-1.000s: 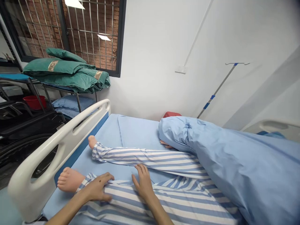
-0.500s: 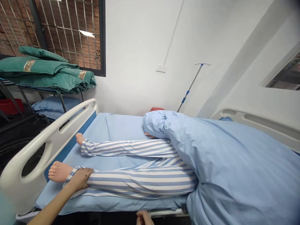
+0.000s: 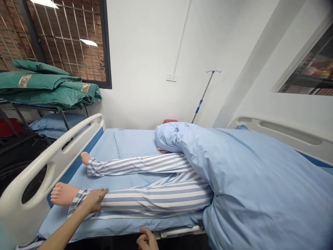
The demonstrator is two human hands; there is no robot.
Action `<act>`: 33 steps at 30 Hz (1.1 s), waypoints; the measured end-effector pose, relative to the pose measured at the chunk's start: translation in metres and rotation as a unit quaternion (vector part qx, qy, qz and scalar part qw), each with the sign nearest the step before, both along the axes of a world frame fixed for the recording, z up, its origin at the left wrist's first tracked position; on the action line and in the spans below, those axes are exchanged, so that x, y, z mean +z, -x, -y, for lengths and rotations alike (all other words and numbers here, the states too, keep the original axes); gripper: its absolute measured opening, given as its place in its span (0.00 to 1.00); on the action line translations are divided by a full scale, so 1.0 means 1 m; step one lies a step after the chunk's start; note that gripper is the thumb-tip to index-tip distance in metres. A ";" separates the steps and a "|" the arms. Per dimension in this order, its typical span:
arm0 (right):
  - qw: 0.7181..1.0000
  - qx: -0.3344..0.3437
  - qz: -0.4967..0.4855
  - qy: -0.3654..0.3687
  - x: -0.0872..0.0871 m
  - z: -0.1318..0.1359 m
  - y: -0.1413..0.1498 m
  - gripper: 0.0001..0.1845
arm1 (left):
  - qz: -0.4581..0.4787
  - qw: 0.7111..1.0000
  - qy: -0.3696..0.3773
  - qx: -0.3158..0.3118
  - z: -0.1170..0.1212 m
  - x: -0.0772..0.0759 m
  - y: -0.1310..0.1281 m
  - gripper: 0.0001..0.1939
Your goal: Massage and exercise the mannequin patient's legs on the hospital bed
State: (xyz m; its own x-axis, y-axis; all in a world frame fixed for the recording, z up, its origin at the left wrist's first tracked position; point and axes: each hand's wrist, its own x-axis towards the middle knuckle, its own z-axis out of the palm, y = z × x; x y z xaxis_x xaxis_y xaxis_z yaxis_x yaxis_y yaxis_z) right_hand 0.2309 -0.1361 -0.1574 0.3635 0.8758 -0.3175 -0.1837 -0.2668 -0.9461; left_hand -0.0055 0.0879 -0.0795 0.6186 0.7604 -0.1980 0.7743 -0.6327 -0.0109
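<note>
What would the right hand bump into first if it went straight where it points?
Probably the near edge of the light blue sheet, just ahead of the right hand, though depth is hard to judge here.

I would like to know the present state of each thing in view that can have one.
Striped trousers: worn, legs apart
Feet: bare
Left hand: laid on the trousers near one cuff
Right hand: partly curled, near the bed's edge
Blue duvet: rumpled, its edge bunched
IV pole: raised, hooks bare
Green quilts: folded, stacked
Wall socket: no plug visible
</note>
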 end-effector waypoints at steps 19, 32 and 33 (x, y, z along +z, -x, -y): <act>0.881 0.024 -0.457 -0.123 0.060 -0.047 0.005 0.08 | -0.005 0.998 -0.057 0.032 0.034 0.063 0.004 0.32; 0.956 0.010 -0.248 -0.155 0.141 -0.040 -0.053 0.18 | 0.189 0.977 -0.016 0.093 0.033 0.043 -0.059 0.27; 0.960 0.009 -0.233 -0.158 0.144 -0.039 -0.057 0.18 | 0.194 0.976 -0.007 0.097 0.037 0.040 -0.065 0.25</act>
State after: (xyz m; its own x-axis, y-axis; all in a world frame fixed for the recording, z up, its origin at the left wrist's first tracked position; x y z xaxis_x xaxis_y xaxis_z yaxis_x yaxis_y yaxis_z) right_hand 0.2884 -0.0973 -0.0131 0.2306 0.9598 -0.1599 -0.6044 0.0126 -0.7966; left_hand 0.0599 0.0510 -0.0392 0.4890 0.8716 0.0341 0.8273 -0.4758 0.2987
